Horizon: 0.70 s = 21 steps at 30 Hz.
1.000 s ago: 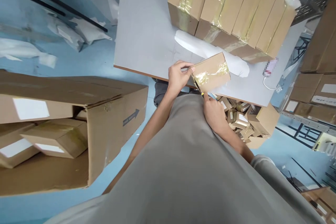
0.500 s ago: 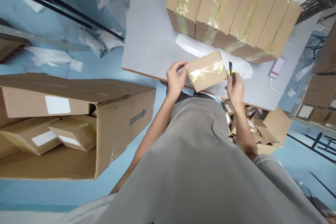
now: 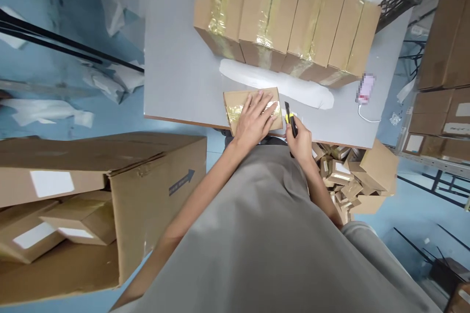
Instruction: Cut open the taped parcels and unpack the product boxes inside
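A small taped cardboard box (image 3: 234,105) lies flat at the near edge of the grey table (image 3: 176,73). My left hand (image 3: 255,120) rests on top of it, fingers spread flat. My right hand (image 3: 301,139) is closed round a yellow and black utility knife (image 3: 291,120), its blade end right beside the box's right side.
A row of several larger taped boxes (image 3: 282,14) stands at the back of the table, with a long white sheet (image 3: 275,80) in front. A big open carton (image 3: 110,181) with small boxes stands at the left. Another heap of small boxes (image 3: 345,176) lies below the table's right end.
The box was held tilted above the table edge; now it lies flat under my left palm. My right hand rose with the knife and now holds it close beside the box.
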Each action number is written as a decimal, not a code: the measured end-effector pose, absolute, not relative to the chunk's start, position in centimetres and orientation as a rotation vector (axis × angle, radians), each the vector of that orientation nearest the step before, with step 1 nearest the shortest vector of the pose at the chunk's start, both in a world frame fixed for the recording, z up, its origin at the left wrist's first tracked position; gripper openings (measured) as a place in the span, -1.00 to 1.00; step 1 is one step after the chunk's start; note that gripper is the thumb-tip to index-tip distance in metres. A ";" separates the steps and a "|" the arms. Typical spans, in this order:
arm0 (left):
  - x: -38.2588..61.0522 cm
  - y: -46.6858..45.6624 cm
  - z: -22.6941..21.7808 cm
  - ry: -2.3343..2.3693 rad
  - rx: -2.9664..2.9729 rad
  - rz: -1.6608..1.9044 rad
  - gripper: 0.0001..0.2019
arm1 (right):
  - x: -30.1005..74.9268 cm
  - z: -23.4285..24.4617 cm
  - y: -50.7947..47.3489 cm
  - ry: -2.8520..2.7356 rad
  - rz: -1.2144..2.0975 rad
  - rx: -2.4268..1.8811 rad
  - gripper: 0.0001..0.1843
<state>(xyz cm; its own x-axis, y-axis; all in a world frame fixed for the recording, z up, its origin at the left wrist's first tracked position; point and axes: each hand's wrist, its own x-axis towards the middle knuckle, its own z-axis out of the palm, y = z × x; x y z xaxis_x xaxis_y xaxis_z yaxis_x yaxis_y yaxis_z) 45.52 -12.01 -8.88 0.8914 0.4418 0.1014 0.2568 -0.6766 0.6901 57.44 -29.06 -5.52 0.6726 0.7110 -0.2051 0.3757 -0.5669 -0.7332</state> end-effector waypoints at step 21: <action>45.7 -12.7 -9.2 0.541 2.164 0.343 -0.56 | 54.7 0.8 -25.2 -0.951 0.887 -2.797 -0.37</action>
<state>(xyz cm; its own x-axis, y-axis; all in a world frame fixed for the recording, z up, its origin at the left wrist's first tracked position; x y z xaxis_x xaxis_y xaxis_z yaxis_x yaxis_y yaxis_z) 45.66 -12.70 -9.21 0.8686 0.4928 0.0524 0.2577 -0.5395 0.8016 54.70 -25.20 0.75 0.6447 0.5752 -0.5036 0.5421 -0.8084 -0.2293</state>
